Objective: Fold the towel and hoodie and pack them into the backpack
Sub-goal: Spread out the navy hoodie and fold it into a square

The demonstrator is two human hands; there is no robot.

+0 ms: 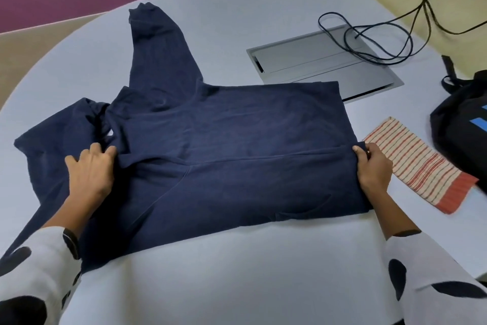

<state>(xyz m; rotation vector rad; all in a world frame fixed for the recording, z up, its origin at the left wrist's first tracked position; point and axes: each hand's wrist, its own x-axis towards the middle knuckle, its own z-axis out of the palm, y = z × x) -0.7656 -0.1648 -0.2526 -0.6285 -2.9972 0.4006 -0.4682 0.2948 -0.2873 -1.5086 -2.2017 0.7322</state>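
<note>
The navy hoodie [224, 140] lies flat in the middle of the pale bench [237, 272], with its near part folded over the body. 1 sleeve reaches toward the far left edge of the bench, and the hood lies at the left side. The left hand [89, 172] rests on the cloth near the hood; its fingers [79, 160] are spread and quite straight, pressing down, not gripping. The right hand [374, 169] holds the right edge of the folded part, with the thumb on top and the fingers curled around the cloth. The striped towel [419, 166] lies folded just beside this hand, toward the right edge. The black backpack [463, 124] stands at the right edge, touching the towel. A grey cable hatch [324, 61] with black cables [369, 35] is at the far side.
</note>
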